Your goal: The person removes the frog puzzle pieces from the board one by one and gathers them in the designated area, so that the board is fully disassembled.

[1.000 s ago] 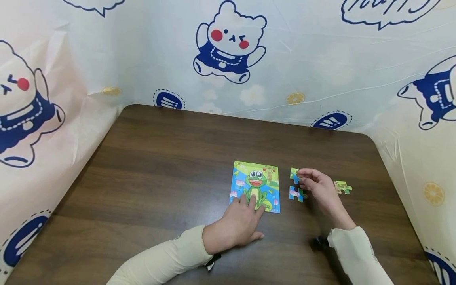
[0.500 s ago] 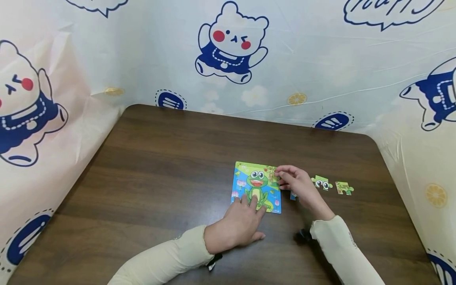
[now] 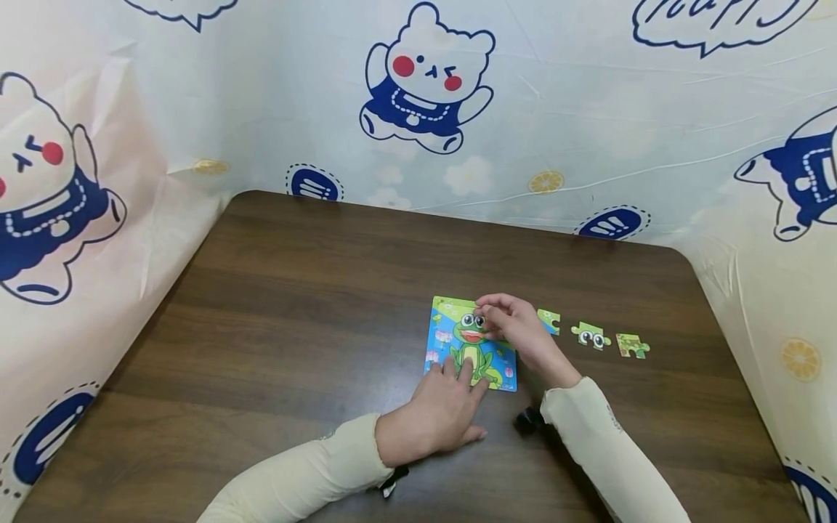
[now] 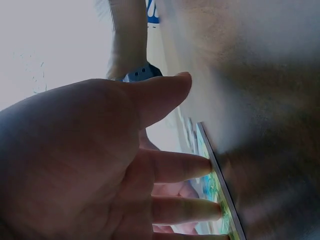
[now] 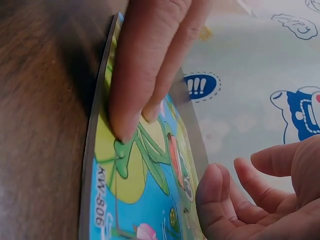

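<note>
A square frog puzzle board (image 3: 484, 363) lies on the table in front of me. My left hand (image 3: 434, 414) rests its straight fingers on the lower part, and both wrist views show those fingertips pressing the printed surface. My right hand (image 3: 523, 334) is over the upper right of the board, hiding that corner, with its bent fingertips beside the frog's eyes. No object shows between thumb and fingers in the right wrist view. To the right lie loose jigsaw pieces: a green and blue piece (image 3: 549, 321), a piece with two eyes (image 3: 591, 336) and a green tree piece (image 3: 632, 346).
The brown wooden table (image 3: 294, 312) runs out to the left and behind the board. A printed cloth (image 3: 261, 94) hangs around its far and side edges. A black band (image 3: 528, 419) sits under the right sleeve.
My right hand has moved left from the loose pieces onto the frog board. This uncovers the eyes piece and the green and blue piece. The left hand has stayed in place.
</note>
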{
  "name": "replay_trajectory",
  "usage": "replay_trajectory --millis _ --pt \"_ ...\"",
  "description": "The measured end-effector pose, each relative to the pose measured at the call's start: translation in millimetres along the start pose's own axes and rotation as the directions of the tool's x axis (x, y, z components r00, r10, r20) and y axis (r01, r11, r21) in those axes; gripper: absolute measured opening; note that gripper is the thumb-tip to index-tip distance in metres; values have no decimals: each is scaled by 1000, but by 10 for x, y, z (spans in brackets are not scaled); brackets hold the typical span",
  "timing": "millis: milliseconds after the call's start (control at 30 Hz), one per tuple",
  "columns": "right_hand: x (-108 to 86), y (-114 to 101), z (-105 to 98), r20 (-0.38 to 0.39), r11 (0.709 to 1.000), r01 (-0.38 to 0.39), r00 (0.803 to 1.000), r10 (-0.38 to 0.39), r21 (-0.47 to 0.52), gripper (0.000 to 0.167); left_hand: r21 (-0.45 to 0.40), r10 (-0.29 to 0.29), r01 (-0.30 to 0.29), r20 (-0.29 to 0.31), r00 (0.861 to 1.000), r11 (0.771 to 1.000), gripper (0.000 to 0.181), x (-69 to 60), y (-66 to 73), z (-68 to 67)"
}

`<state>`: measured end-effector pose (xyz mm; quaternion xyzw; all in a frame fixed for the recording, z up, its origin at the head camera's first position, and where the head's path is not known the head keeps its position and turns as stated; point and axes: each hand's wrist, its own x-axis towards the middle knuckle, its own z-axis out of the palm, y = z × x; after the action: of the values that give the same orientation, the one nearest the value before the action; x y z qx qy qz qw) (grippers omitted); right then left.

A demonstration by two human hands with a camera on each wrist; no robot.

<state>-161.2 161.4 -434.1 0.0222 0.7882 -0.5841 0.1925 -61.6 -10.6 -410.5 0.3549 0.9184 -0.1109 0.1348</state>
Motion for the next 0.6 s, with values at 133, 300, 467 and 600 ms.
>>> replay_trajectory --millis 133,300,467,600 --pt "22 14 25 2 1000 -4 1000 4 -19 33 25 -3 3 23 1000 1000 80 -5 13 -1" --pt "31 38 29 -1 1000 -10 1000 10 -28 32 13 -8 7 52 999 1000 80 -5 10 -14" --pt "30 51 29 -5 1000 -11 1000 11 -27 31 -56 -8 12 75 997 998 78 -40 37 -34" --pt "37 50 36 -6 999 -16 1000 16 -33 30 -65 21 -17 67 998 998 80 -66 85 -35"
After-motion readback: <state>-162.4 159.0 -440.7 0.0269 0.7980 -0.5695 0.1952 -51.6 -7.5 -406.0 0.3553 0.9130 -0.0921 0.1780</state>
